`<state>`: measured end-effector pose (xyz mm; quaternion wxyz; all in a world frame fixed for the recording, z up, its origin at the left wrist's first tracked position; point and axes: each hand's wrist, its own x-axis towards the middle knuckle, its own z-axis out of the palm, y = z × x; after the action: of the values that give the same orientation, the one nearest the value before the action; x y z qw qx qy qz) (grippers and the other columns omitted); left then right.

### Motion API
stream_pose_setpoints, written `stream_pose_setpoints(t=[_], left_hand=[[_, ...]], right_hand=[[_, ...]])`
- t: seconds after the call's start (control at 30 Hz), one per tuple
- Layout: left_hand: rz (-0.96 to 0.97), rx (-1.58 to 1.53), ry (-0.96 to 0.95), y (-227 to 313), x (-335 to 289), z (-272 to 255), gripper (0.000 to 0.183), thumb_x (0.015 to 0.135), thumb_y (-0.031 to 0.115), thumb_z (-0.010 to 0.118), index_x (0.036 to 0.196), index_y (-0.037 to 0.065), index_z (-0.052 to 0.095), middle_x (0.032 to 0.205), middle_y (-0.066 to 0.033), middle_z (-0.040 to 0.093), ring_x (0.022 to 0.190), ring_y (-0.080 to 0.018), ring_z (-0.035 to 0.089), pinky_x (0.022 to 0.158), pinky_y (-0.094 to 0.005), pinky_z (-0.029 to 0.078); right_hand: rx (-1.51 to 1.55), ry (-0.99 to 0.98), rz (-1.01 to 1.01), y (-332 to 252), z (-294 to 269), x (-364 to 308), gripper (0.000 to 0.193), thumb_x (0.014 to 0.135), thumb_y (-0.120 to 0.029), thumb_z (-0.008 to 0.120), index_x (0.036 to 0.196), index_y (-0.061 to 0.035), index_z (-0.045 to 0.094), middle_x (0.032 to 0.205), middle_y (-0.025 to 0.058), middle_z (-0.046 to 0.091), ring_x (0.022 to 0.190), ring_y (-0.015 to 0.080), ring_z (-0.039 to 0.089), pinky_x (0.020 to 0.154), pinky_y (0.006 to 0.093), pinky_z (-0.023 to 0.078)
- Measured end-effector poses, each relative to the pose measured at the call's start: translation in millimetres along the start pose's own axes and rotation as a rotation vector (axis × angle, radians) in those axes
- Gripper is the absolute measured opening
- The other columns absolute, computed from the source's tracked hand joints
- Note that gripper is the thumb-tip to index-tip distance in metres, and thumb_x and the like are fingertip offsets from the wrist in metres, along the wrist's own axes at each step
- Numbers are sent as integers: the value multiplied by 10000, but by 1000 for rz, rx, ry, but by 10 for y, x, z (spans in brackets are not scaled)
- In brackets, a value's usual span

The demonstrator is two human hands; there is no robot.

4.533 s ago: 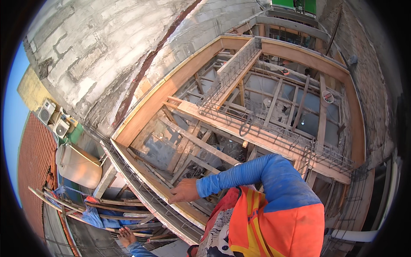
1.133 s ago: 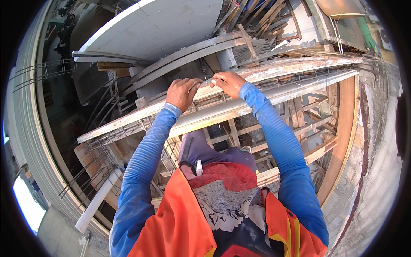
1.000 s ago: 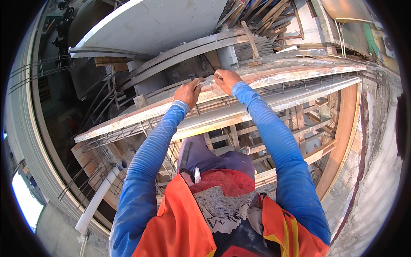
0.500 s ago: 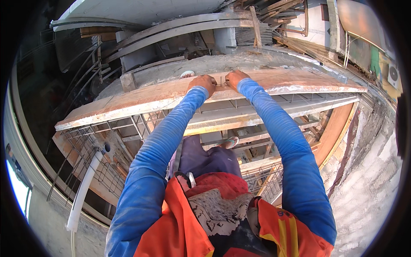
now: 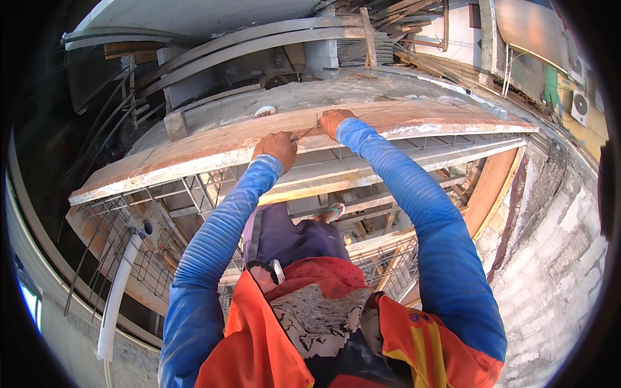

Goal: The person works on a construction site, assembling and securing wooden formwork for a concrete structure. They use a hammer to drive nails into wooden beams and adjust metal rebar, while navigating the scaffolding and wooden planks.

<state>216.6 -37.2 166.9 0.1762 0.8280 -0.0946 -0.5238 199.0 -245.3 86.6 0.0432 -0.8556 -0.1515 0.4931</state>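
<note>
Our left grip is pinched on a thin strand, seemingly wire, over the near edge of a long board. The strand slants across the board's upper face toward our right grip, whose fingers are curled in beside a small upright pin; we cannot tell whether they hold the strand's other end, the pin or nothing. We probably keep the two grips apart so that the strand stays straight, and low so that the board steadies them

The board is reddish on top, its near edge caked whitish, and it lies along a rebar cage, likely as a side for it. One foot shows past the far edge on a grey ledge, the other below among timbers, perhaps for balance

Around us is a building site: a white pipe on the left, a rough wall on the right, stacked wood and a fan unit beyond
</note>
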Motion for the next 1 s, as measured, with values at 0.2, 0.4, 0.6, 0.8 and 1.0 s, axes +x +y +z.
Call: stream_pose_setpoints(t=[0.2, 0.4, 0.6, 0.8, 1.0], left_hand=[[59, -389, 85, -175, -46, 352, 315, 891, 236, 523, 1111, 92, 696, 905, -252, 665, 872, -389, 652, 818, -418, 500], [-31, -772, 79, -83, -151, 544, 347, 886, 242, 528, 1125, 37, 674, 896, -275, 661, 892, -398, 657, 823, -415, 504], [49, -780, 191, 138, -286, 688, 412, 913, 231, 483, 1240, 13, 606, 621, -216, 564, 605, -255, 598, 659, -377, 469], [20, -863, 154, 192, -338, 686, 423, 918, 233, 477, 1279, 41, 586, 561, -189, 500, 527, -225, 530, 591, -380, 450], [8, -890, 144, 189, -365, 605, 420, 921, 232, 479, 1281, 38, 579, 575, -203, 487, 536, -233, 533, 590, -379, 444]], right_hand=[[-215, -55, -62, -249, -346, -214, 251, 898, -161, 506, 1013, -95, 719, 1083, 126, 692, 996, 286, 673, 812, 401, 542], [-324, -111, -231, -341, -648, -278, 253, 893, -168, 504, 991, -93, 724, 990, 133, 714, 949, 287, 684, 783, 407, 544], [-351, -216, -352, -372, -718, 508, 204, 869, -232, 576, 907, -129, 748, 998, 108, 714, 958, 301, 671, 822, 426, 529], [34, -554, -185, 128, -517, 1091, 261, 867, -398, 634, 906, -167, 749, 993, 84, 713, 965, 276, 654, 866, 433, 490], [245, -564, -60, 663, -14, 884, 392, 908, -486, 568, 916, -129, 731, 937, 93, 710, 942, 249, 646, 855, 414, 480]])
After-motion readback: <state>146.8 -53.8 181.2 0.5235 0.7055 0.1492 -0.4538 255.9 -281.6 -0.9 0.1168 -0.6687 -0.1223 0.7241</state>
